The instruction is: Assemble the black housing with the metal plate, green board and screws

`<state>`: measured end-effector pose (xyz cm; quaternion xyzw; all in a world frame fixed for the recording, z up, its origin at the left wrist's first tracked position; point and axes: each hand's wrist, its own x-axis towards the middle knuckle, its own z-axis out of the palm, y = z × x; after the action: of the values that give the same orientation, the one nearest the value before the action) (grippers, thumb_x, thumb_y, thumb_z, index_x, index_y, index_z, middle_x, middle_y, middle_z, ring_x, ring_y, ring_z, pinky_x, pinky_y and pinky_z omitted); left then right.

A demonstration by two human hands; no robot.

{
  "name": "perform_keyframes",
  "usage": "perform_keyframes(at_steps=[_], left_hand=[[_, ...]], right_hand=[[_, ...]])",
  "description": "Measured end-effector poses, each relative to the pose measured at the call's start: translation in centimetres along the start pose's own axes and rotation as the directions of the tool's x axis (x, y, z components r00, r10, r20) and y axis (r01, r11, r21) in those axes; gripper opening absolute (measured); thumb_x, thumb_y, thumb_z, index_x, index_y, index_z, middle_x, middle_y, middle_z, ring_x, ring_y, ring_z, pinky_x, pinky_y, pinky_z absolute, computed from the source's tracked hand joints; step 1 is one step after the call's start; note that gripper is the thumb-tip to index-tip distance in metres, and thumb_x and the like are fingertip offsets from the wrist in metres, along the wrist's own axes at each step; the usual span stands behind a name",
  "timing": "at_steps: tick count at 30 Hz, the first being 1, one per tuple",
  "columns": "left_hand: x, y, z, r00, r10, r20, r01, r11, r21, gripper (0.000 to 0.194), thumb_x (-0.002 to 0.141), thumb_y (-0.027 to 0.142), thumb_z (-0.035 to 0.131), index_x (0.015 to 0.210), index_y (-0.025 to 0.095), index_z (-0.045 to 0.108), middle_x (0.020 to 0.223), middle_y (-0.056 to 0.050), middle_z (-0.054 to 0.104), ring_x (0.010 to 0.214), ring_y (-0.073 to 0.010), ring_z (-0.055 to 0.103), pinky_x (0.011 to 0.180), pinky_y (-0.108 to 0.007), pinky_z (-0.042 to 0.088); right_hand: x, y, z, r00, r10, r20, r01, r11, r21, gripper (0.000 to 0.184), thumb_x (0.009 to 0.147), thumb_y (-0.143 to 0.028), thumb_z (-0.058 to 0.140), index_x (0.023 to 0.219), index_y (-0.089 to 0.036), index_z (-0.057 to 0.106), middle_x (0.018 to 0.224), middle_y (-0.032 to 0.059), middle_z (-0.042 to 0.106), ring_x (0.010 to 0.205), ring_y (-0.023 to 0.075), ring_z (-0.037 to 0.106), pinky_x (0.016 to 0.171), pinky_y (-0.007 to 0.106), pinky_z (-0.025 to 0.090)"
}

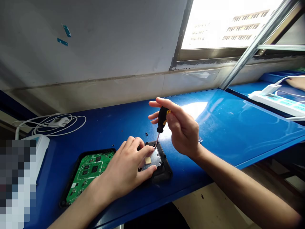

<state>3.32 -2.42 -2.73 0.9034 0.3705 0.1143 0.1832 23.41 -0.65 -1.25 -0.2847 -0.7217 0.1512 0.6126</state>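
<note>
Right hand (184,132) holds the screwdriver (160,128), likely light and stiff, by its handle (163,116); left hand (126,162), spread, touches the case (164,172).

My table (228,127) is blue and shiny. On it I have a black tray (95,151) with a green board (89,179) inside, and a black case (164,173) just to its right. Tiny dark screws (146,134) lie behind them. A loopy white cord (85,121) lies far off on my left.

Open tabletop (243,124) right of right hand (183,132) — left hand (126,160), circuit board (92,170) block left.
</note>
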Motion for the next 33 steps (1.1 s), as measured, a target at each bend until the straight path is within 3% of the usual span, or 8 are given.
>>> perform_keyframes(at_steps=[6,9,12,15,19,22,25,33], left_hand=[[0.00,-0.04,-0.01,1.000,0.015,-0.002,-0.015,1.000,0.003,0.031,0.094,0.038,0.070,0.124,0.030,0.063,0.112,-0.004,0.058,0.104,-0.0279,0.050,0.089,-0.047,0.050],[-0.01,-0.09,-0.01,1.000,0.019,0.000,-0.019,1.000,0.005,0.029,0.094,0.037,0.070,0.122,0.030,0.064,0.111,-0.004,0.058,0.104,-0.0275,0.050,0.089,-0.047,0.050],[-0.09,-0.12,0.02,1.000,0.014,0.003,-0.014,1.000,0.010,0.030,0.093,0.037,0.070,0.121,0.030,0.064,0.109,-0.004,0.059,0.102,-0.0272,0.049,0.088,-0.046,0.050],[-0.09,-0.18,0.08,1.000,0.018,-0.003,-0.018,1.000,0.016,0.030,0.093,0.036,0.071,0.122,0.029,0.064,0.109,-0.004,0.059,0.102,-0.0269,0.049,0.088,-0.046,0.050],[0.05,-0.19,0.12,1.000,0.023,-0.008,-0.023,0.999,0.026,0.030,0.094,0.036,0.070,0.122,0.029,0.064,0.111,-0.005,0.059,0.104,-0.0277,0.050,0.089,-0.047,0.050],[0.09,-0.13,0.12,1.000,0.021,-0.005,-0.021,1.000,0.023,0.030,0.094,0.038,0.070,0.122,0.029,0.064,0.111,-0.005,0.059,0.103,-0.0279,0.050,0.089,-0.047,0.050],[0.02,-0.09,0.12,1.000,0.022,-0.008,-0.022,1.000,0.022,0.029,0.093,0.037,0.071,0.120,0.030,0.065,0.109,-0.004,0.059,0.102,-0.0275,0.050,0.088,-0.046,0.050],[-0.06,-0.26,0.16,1.000,0.022,-0.012,-0.021,1.000,0.019,0.030,0.093,0.039,0.070,0.122,0.031,0.064,0.112,-0.004,0.059,0.104,-0.0281,0.051,0.088,-0.046,0.051]], right_hand=[[0.03,0.12,-0.14,0.988,-0.102,-0.112,0.087,0.987,-0.134,0.034,0.090,-0.028,0.077,0.122,-0.033,0.070,0.098,0.0022,0.061,0.079,0.0173,0.065,0.068,0.037,0.064],[-0.11,-0.04,-0.25,0.990,-0.099,-0.099,0.086,0.987,-0.135,0.025,0.100,-0.037,0.062,0.123,-0.031,0.070,0.103,0.0041,0.057,0.080,0.0162,0.065,0.069,0.037,0.064],[-0.12,-0.44,-0.29,1.000,-0.030,-0.001,0.030,0.999,-0.034,0.038,0.109,-0.029,0.039,0.141,-0.032,0.059,0.126,0.0070,0.060,0.096,0.0177,0.070,0.079,0.038,0.066],[-0.03,-0.47,-0.21,0.997,-0.063,0.054,0.064,0.997,-0.032,0.043,0.105,-0.024,0.051,0.147,-0.034,0.053,0.123,0.0052,0.068,0.099,0.0187,0.072,0.084,0.040,0.067],[-0.07,-0.08,-0.13,0.987,-0.158,-0.036,0.151,0.977,-0.147,0.041,0.090,-0.035,0.078,0.130,-0.034,0.067,0.097,0.0024,0.062,0.081,0.0181,0.067,0.071,0.038,0.066],[-0.09,-0.23,-0.20,0.988,-0.148,-0.049,0.138,0.975,-0.174,0.029,0.099,-0.044,0.062,0.124,-0.031,0.070,0.103,0.0055,0.059,0.083,0.0187,0.067,0.069,0.039,0.065],[0.08,-0.59,-0.27,0.996,-0.083,0.024,0.085,0.991,-0.101,0.036,0.108,-0.028,0.041,0.138,-0.030,0.061,0.125,0.0085,0.062,0.096,0.0188,0.071,0.078,0.039,0.066],[0.19,-0.30,-0.24,0.982,-0.184,-0.048,0.170,0.963,-0.210,0.027,0.090,-0.036,0.077,0.115,-0.030,0.071,0.094,0.0032,0.057,0.081,0.0191,0.063,0.067,0.039,0.063]])
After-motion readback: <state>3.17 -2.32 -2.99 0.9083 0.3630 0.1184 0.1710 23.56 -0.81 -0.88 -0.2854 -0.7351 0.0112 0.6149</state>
